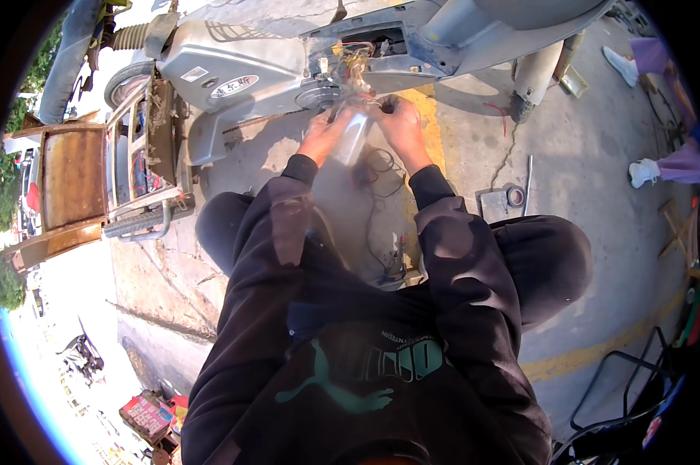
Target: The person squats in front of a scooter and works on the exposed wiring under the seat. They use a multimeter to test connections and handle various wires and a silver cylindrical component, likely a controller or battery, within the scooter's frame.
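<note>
A bundle of thin coloured wires [355, 76] hangs out of the grey body panel [241, 66] of a scooter, below an open compartment [377, 43]. At its lower end my left hand [323, 136] and my right hand [400, 128] face each other, a short gap apart. Each has its fingers closed in a pinch on the wires. Pale glare between the hands blurs the wire ends and parts of the fingertips. A round metal part [317, 94] sits beside the bundle, just above my left hand.
On the concrete by my right knee lie a tape roll [515, 196], a flat grey piece [492, 206] and a metal rod [529, 184]. A dark cable [371, 225] runs between my legs. A rusty metal frame [75, 178] stands left. Another person's shoe [643, 172] shows at right.
</note>
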Demonstrator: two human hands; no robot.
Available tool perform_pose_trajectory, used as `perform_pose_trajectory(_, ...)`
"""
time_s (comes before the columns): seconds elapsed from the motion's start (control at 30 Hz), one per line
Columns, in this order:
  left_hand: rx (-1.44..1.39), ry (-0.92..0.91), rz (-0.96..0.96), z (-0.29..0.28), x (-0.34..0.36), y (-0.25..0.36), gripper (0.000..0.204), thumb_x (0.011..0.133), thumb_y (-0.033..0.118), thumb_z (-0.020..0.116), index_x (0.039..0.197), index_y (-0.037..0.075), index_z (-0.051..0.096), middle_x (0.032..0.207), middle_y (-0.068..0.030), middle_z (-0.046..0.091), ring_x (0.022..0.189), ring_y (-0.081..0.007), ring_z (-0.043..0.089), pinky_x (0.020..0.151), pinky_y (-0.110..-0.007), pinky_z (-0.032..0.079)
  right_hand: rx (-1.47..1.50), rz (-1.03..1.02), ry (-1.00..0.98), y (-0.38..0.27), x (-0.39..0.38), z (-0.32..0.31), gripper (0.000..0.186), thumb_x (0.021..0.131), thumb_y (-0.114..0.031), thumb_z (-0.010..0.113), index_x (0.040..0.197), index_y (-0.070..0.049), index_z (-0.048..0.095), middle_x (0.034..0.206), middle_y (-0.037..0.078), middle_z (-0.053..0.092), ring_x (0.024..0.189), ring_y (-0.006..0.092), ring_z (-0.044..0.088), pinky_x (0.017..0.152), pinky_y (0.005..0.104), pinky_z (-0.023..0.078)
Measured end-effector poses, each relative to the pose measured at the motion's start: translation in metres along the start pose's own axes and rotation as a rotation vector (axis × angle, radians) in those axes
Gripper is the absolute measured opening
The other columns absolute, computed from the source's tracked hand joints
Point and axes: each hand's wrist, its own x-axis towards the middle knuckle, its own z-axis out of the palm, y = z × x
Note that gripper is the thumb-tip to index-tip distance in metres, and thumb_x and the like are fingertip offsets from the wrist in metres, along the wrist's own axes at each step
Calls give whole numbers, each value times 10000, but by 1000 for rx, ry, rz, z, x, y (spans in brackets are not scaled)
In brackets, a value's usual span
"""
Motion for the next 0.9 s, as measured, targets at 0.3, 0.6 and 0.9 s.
perform_pose_trajectory(0.3, 232, 29, 23, -9, 7, -10, 366, 942, 261, 718, 1240, 51, 698, 1100, -23, 721, 995, -78, 610, 903, -268, 496, -78, -78, -216, 11, 18, -3, 392, 826, -305, 782, 1000, 41, 722, 827, 99, 722, 745, 140, 652, 711, 315, 517)
perform_pose_trajectory(0.6, 295, 126, 73, -27, 14, -20, 593, 880, 348, 773, 1300, -45, 630, 1172, -93, 717, 1038, -117, 637, 921, -278, 498, 112, -102, -169, -8, 1, -4, 342, 885, -286, 735, 1021, 28, 725, 870, 134, 736, 758, 195, 679, 730, 344, 526)
perform_pose_trajectory(0.9, 446, 125, 153, -6, 23, -19, 745, 800, 443, 810, 1303, -68, 608, 1175, -189, 710, 1069, -205, 671, 936, -324, 504, -257, -178, 386, -27, -3, 14, 279, 896, -296, 667, 905, -30, 751, 821, 193, 723, 814, 371, 698, 746, 455, 525)
